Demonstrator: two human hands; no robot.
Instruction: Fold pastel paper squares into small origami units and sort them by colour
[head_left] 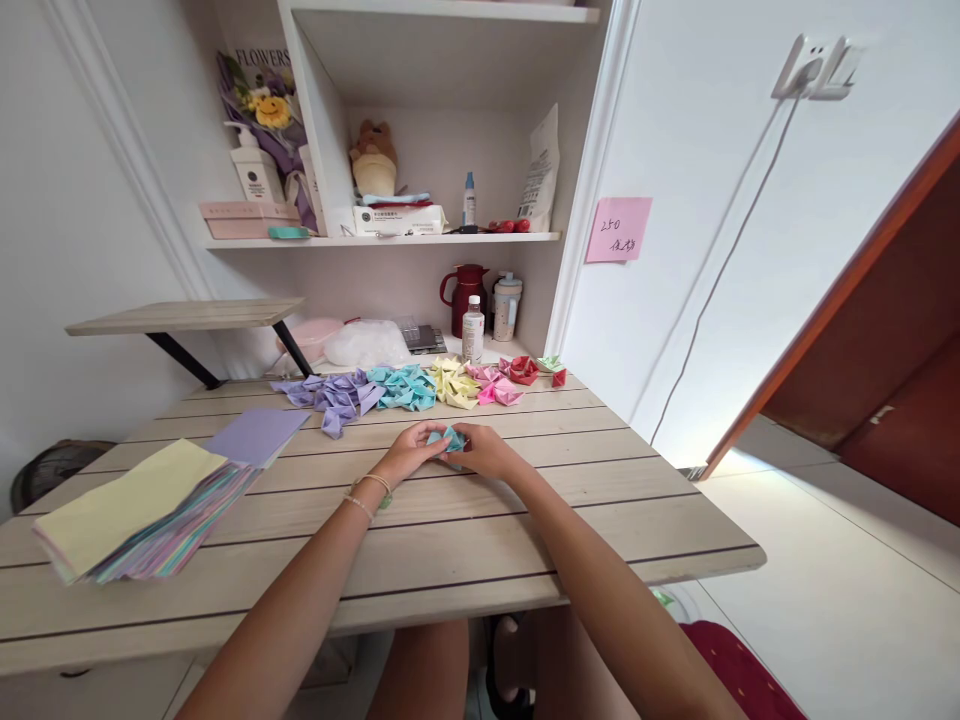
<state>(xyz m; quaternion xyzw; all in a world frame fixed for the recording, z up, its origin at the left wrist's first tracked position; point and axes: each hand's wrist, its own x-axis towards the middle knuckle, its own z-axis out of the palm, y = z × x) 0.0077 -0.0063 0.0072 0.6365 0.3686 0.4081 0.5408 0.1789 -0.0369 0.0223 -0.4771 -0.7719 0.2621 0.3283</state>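
Between my two hands is a small blue folded paper piece [450, 440], held just above the middle of the table. My left hand [409, 448] pinches its left side, and my right hand [484, 452] grips it from the right. Fingers cover much of the paper, so its full shape is hidden. Beyond my hands, folded paper pieces lie in colour groups: purple ones [337, 395], blue ones [403, 386], yellow ones [454, 383], pink ones [496, 384], a red one [523, 370] and a green one [550, 363].
A thick stack of coloured paper [135, 500] lies at the left, with purple sheets [259, 435] beside it. A small raised shelf [187, 316] stands at the back left. Behind the folded pieces are a clear bottle [473, 330] and a dark red jug [469, 300].
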